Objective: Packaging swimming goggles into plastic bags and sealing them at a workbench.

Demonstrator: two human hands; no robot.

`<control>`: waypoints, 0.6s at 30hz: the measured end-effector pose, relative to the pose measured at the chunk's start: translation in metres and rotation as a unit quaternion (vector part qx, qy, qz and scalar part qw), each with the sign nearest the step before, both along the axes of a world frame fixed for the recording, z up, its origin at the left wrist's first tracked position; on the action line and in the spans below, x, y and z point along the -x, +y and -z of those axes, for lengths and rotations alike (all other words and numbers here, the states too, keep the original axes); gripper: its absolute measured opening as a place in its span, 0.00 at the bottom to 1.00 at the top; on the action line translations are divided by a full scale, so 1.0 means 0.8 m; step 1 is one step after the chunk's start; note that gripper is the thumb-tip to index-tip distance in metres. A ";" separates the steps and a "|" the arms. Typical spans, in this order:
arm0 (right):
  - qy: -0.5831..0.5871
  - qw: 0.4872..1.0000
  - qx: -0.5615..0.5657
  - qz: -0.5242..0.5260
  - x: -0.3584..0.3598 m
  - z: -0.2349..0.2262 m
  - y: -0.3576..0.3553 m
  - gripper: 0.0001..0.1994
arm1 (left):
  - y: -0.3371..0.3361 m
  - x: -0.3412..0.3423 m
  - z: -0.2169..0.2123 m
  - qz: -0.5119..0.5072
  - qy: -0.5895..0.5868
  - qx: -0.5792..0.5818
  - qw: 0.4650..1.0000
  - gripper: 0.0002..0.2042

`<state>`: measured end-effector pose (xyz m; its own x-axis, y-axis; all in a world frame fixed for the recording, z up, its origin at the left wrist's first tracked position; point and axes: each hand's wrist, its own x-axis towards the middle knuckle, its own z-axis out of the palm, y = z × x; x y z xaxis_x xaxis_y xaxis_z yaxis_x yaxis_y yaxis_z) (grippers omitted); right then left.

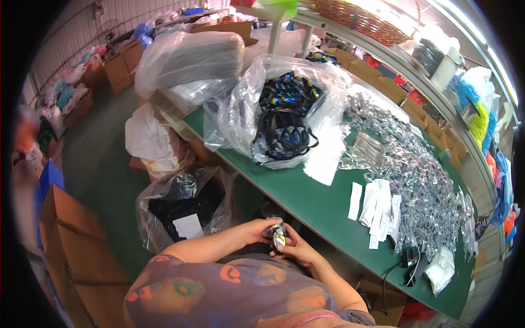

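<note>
Left hand point(256, 228): fingers curled around the upper end of a small dark item with a shiny lens point(278, 239), held close to the body, near the green tabletop point(311, 199) edge.
Right hand point(298, 250): fingers closed on the same item from below and from the right.
Small item: gripped between both hands, above the lap, off the tabletop.
Clear bag point(284, 112): stood far on the tabletop, open, full of dark goggles.
White slips point(377, 208): lay spread to the right of the hands.
Silvery packets point(421, 175): heaped along the right side of the tabletop.
Lined carton point(183, 205): stood on the floor, left of the hands.
</note>
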<state>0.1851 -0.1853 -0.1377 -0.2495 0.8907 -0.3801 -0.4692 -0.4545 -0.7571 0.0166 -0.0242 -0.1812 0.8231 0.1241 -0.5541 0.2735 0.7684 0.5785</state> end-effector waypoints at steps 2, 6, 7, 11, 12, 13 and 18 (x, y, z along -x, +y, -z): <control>-0.007 0.999 0.010 0.043 0.006 0.000 -0.006 0.39 | 0.001 -0.002 -0.008 0.021 -0.002 -0.010 1.000 0.25; -0.048 0.994 0.016 0.102 0.017 -0.012 -0.001 0.27 | 0.006 -0.008 -0.018 0.020 -0.027 0.002 0.999 0.26; -0.071 0.991 0.000 0.110 0.018 -0.018 0.006 0.26 | 0.003 -0.006 -0.025 -0.034 -0.020 -0.029 0.999 0.23; -0.041 0.985 0.001 0.169 0.011 -0.001 0.015 0.23 | -0.034 0.019 -0.029 -0.215 -0.030 -0.483 0.848 0.26; -0.032 0.981 0.021 0.192 0.012 0.004 0.017 0.23 | -0.029 0.021 -0.037 -0.203 -0.025 -0.473 0.857 0.26; -0.028 0.977 0.038 0.208 0.012 0.008 0.015 0.23 | -0.031 0.024 -0.043 -0.159 -0.022 -0.567 0.808 0.25; -0.002 0.983 0.035 0.180 0.015 0.023 0.008 0.20 | -0.040 0.013 -0.032 -0.138 -0.007 -0.612 0.779 0.09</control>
<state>0.1734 -0.1793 -0.1559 0.0793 0.8922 -0.4447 -0.6063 -0.3109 -0.7319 0.0064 -0.0565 -0.1559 0.6767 0.7252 0.1271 0.1831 -0.3329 0.9250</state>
